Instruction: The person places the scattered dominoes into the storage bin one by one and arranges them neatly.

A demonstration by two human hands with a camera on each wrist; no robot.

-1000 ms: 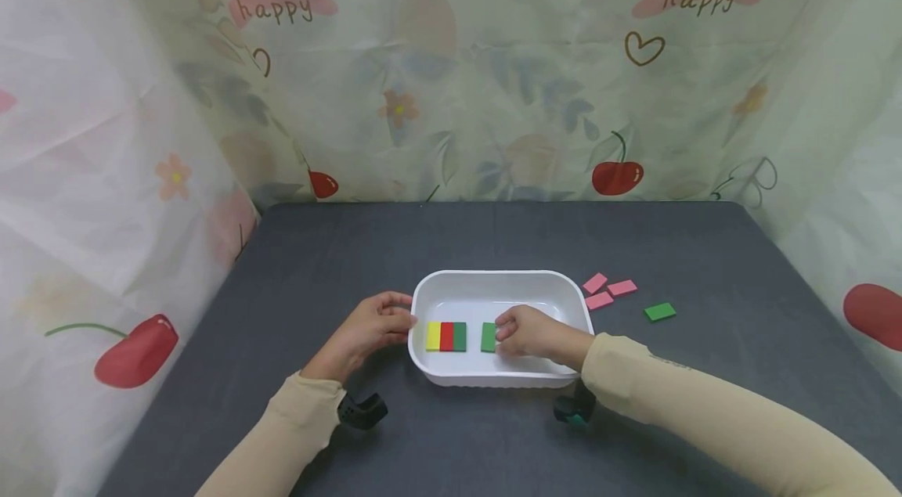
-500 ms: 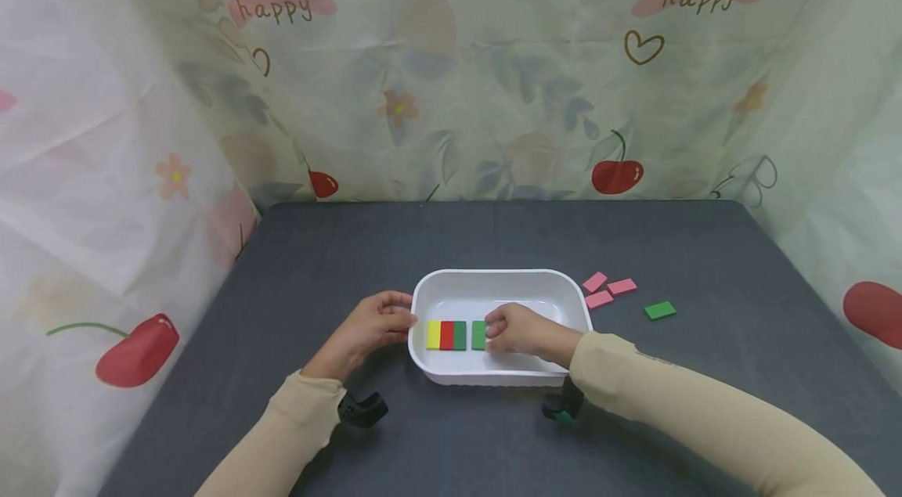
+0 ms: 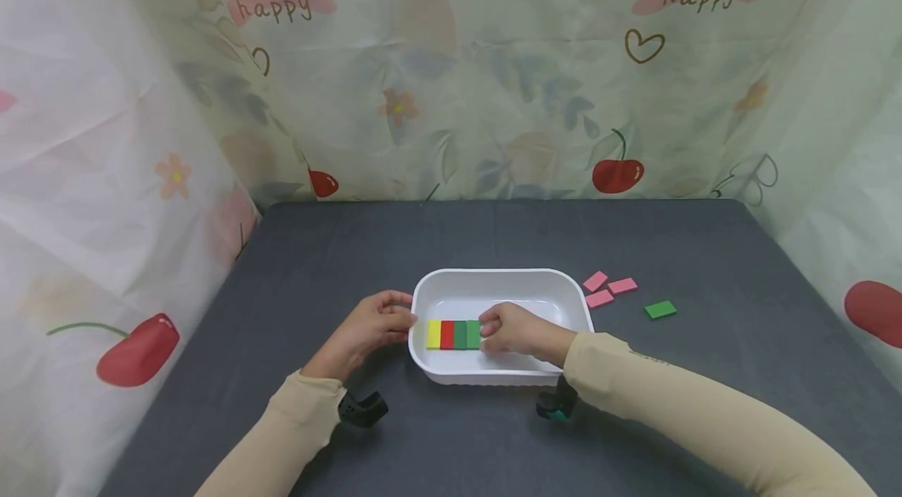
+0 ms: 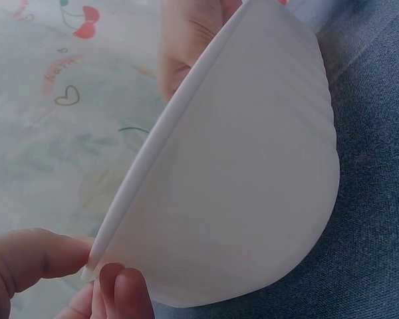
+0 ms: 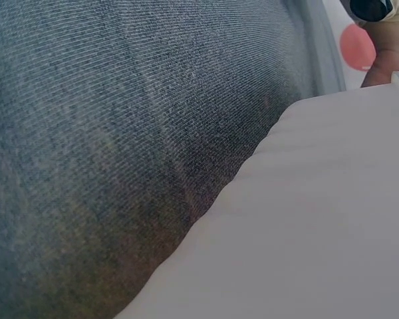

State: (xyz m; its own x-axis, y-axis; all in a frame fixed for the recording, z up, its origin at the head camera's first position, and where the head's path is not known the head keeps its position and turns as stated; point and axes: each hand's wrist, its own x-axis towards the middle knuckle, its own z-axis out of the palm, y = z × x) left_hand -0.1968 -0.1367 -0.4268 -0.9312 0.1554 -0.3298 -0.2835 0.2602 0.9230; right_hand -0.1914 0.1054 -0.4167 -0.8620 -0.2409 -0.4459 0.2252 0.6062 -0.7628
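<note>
A white plastic tray (image 3: pixel 504 381) stands on the dark table. Inside it, a yellow tile (image 3: pixel 433 335), a red tile (image 3: pixel 447 335) and a darker green tile (image 3: pixel 460 335) lie side by side in a row. My right hand (image 3: pixel 520 329) pinches a lighter green tile (image 3: pixel 473 335) at the row's right end, where it appears to touch the darker one. The left hand (image 3: pixel 366 329) holds the tray's left end; in the left wrist view its thumb and fingers pinch the rim (image 4: pixel 161 131). Only the tray's outer wall (image 5: pixel 319 212) shows in the right wrist view, hiding the right fingers.
To the right of the tray lie three pink tiles (image 3: pixel 600 299) close together. A loose green tile (image 3: pixel 660 311) lies farther right on the dark tabletop (image 3: pixel 352 246). Printed curtains (image 3: pixel 479 90) enclose the table's back and sides.
My right hand has slid the lighter green tile leftward inside the tray, closing the gap to the darker green one. The left hand has stayed on the tray's end.
</note>
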